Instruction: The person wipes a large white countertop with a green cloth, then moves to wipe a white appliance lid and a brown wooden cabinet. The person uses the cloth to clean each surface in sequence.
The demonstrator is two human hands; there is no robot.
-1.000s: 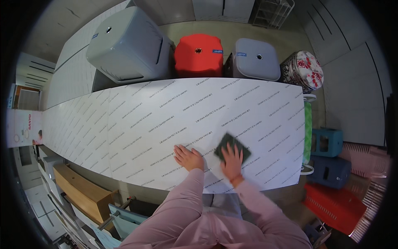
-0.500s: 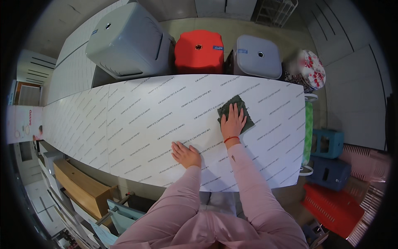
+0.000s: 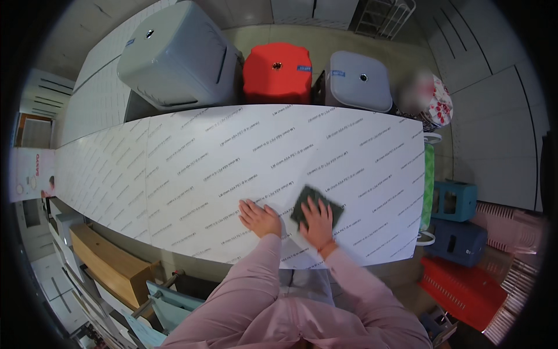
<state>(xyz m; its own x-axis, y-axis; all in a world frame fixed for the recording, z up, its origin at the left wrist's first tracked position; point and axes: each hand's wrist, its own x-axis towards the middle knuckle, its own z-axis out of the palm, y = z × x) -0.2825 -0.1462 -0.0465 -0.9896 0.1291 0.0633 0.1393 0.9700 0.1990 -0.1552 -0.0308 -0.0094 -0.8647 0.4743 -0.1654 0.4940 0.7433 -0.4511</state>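
Note:
A dark green cloth [image 3: 314, 207] with a wavy edge lies on the white table [image 3: 192, 151], right of its middle and near the front edge. My right hand [image 3: 318, 224] presses flat on it, fingers spread, a red string around the wrist. Just left of the cloth, my left hand [image 3: 260, 218] rests palm down on the bare tabletop with its fingers stretched out, holding nothing. The tabletop bears slanting rows of print.
Along the far edge stand a large grey bin [image 3: 180, 55], a red stool [image 3: 278, 72] and a grey stool [image 3: 359, 81]. To the right are a green panel [image 3: 428, 186] and teal [image 3: 456, 200], blue [image 3: 459, 241] and red [image 3: 462, 294] plastic items. A wooden box [image 3: 110, 262] sits front left.
My right hand has drawn the cloth toward me and slightly left, from the table's middle to near its front edge. My left hand has stayed in place on the tabletop.

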